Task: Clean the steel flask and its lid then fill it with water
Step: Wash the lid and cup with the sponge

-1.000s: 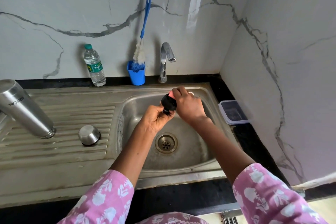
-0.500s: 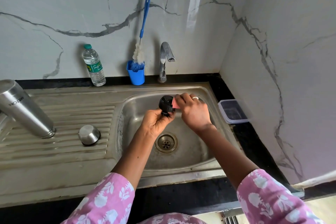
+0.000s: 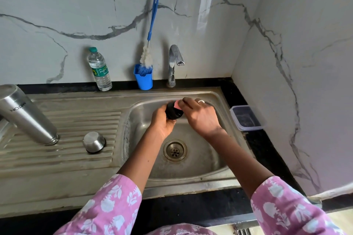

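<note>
Over the sink basin (image 3: 200,166), my left hand (image 3: 161,122) grips the black inner lid (image 3: 173,113) of the flask. My right hand (image 3: 200,116) pinches a pink sponge (image 3: 177,105) and presses it against the top of that lid. The steel flask (image 3: 26,115) stands upside down on the ribbed drainboard (image 3: 76,120) at the left. Its steel cap (image 3: 94,141) sits mouth-down on the drainboard to the right of the flask.
A tap (image 3: 174,63) stands behind the basin with no water running. A blue holder (image 3: 143,77) with a bottle brush (image 3: 148,49) and a plastic water bottle (image 3: 99,68) stand along the wall. A lidded plastic box (image 3: 246,118) lies on the black counter at right.
My right hand has slid the pink sponge over the lid from its right side up to its top. The left hand has turned the lid slightly. The flask and cap have not moved.
</note>
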